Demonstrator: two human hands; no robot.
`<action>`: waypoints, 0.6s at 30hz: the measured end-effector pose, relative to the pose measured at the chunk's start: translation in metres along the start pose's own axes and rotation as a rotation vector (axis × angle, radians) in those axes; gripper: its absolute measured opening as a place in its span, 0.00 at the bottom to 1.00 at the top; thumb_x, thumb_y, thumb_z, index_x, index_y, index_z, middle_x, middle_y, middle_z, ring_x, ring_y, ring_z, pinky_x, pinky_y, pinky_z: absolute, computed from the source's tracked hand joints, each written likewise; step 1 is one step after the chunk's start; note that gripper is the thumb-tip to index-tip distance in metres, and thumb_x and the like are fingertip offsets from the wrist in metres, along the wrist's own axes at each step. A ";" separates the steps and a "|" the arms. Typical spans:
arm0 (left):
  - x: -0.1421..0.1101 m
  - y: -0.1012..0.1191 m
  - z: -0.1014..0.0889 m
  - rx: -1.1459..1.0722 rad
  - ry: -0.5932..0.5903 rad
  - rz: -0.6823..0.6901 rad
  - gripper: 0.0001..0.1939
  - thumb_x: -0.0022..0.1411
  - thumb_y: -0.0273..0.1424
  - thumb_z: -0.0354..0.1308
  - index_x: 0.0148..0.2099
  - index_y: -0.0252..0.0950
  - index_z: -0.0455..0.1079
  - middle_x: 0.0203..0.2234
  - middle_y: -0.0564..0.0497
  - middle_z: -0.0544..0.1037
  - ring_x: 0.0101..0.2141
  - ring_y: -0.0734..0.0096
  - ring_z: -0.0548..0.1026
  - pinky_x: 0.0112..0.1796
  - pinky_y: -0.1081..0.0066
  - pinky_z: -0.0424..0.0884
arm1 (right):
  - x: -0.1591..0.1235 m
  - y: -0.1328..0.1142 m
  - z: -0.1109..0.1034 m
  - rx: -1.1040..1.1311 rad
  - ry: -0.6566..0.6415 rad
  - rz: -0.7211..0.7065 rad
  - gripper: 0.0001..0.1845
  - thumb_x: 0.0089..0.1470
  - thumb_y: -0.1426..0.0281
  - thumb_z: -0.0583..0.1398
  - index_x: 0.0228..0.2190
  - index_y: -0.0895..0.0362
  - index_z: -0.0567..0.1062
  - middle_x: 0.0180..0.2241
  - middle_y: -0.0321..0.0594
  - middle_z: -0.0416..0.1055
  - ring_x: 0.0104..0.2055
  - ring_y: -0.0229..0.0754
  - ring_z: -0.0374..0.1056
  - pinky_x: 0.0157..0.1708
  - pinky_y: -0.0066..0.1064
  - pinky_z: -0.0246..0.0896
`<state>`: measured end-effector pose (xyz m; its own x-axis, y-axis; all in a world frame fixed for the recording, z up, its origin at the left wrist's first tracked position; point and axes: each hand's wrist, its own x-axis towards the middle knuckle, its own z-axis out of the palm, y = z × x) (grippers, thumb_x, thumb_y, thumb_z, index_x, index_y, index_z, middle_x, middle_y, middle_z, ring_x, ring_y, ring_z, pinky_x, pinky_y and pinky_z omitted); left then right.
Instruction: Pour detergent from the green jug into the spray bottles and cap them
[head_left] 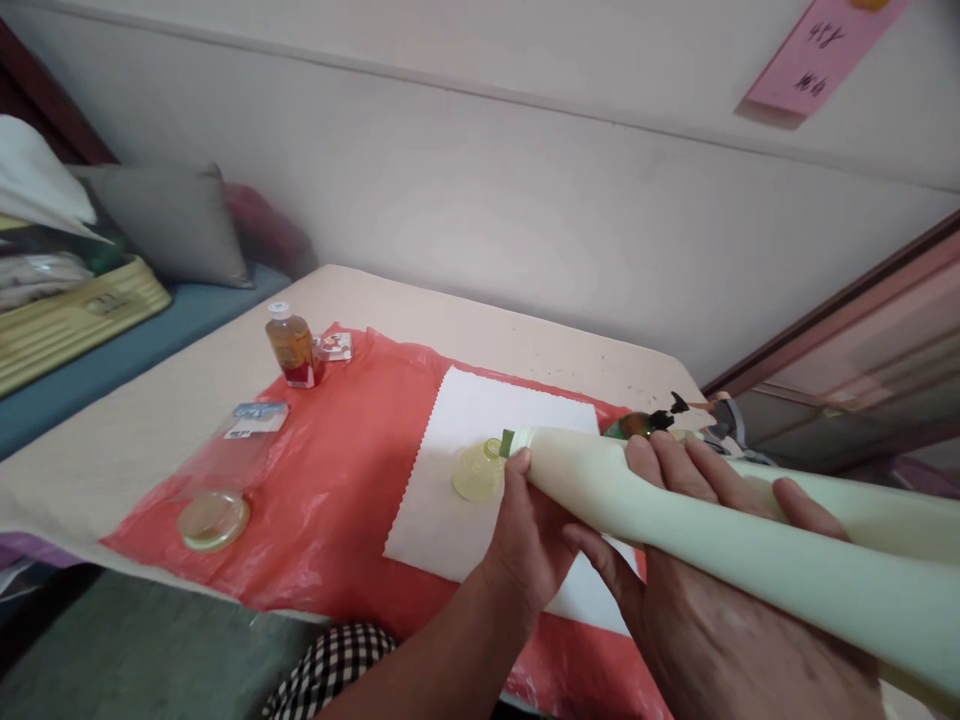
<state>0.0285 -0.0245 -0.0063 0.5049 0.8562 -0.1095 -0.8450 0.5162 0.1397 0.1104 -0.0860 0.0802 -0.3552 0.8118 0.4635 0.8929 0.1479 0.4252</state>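
Note:
A large pale green plastic jug (pixel 780 550) lies tilted across the right side of the view, its neck towards the middle of the table. The fingers of my right hand (pixel 742 600) come up through the gap behind the jug's handle and wrap round it. My left hand (pixel 532 540) is closed round the neck from below, its thumb beside the green spout piece (pixel 507 443) at the mouth. Just beyond the spout, a translucent yellow-green rounded thing (pixel 477 473) with a small ring rests on a white sheet with scalloped edges (pixel 442 530). The jug's base is out of view.
Red plastic sheeting (pixel 337 480) covers part of the table. On it are an amber bottle (pixel 292 350), a small packet (pixel 337 347), a clear bag (pixel 251 430) and a round clear lidded dish (pixel 214 519). A dark pump bottle (pixel 637 424) stands behind the jug.

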 end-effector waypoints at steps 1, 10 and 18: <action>0.000 0.000 -0.001 0.002 0.015 -0.011 0.31 0.65 0.51 0.47 0.55 0.30 0.73 0.47 0.41 0.78 0.49 0.56 0.74 0.41 0.68 0.71 | 0.000 0.000 0.000 -0.005 -0.001 0.003 0.29 0.63 0.66 0.55 0.61 0.66 0.61 0.59 0.62 0.65 0.65 0.65 0.57 0.61 0.62 0.50; 0.004 0.003 -0.007 0.148 0.178 -0.005 0.28 0.62 0.50 0.52 0.53 0.33 0.71 0.46 0.41 0.77 0.40 0.58 0.76 0.37 0.65 0.73 | -0.014 0.018 0.017 -0.026 0.019 -0.040 0.35 0.63 0.58 0.53 0.62 0.69 0.59 0.58 0.64 0.66 0.60 0.63 0.62 0.57 0.55 0.57; 0.002 0.010 -0.007 0.316 0.138 -0.014 0.32 0.58 0.56 0.57 0.53 0.35 0.68 0.45 0.39 0.77 0.41 0.55 0.78 0.46 0.56 0.71 | -0.030 0.044 0.021 0.064 0.120 0.031 0.38 0.63 0.52 0.49 0.63 0.68 0.59 0.59 0.62 0.65 0.60 0.63 0.63 0.54 0.52 0.62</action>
<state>0.0194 -0.0176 -0.0123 0.4694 0.8490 -0.2426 -0.7309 0.5278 0.4327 0.1659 -0.0916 0.0683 -0.3539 0.7437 0.5672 0.9185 0.1621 0.3605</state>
